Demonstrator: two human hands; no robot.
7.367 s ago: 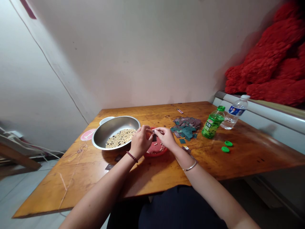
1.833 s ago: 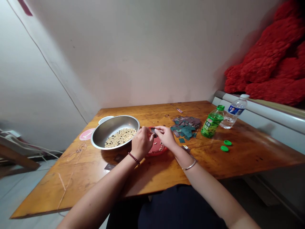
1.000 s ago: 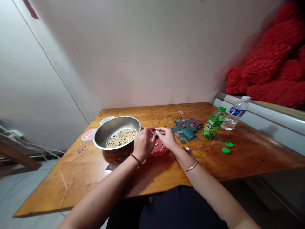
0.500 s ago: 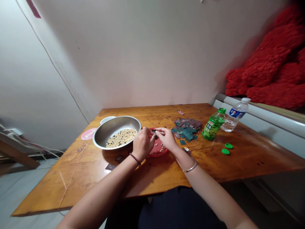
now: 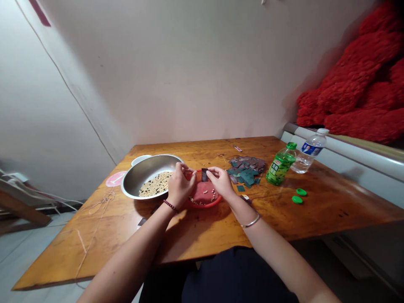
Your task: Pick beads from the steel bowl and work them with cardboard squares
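Observation:
Between the thumb and fingers of my right hand is a small dark square piece, held upright over the far rim of a red plastic basket. Small pale beads lie around the basket's reddish bottom. My left hand is at the basket's left, beside the rim of a steel basin. Its fingers are curled toward the thumb; whatever they pinch, if anything, is too small to make out. Pale and dark beads cover part of the basin's bottom.
To the right lies a pile of dark green and brown square pieces. Beyond it stand a green bottle and a clear water bottle, with two green caps nearby. Pink string trails over the table's left side.
My left hand has moved left, away from my right hand, toward the basin. The dark piece now shows more fully in my right hand, and more of the basket is visible.

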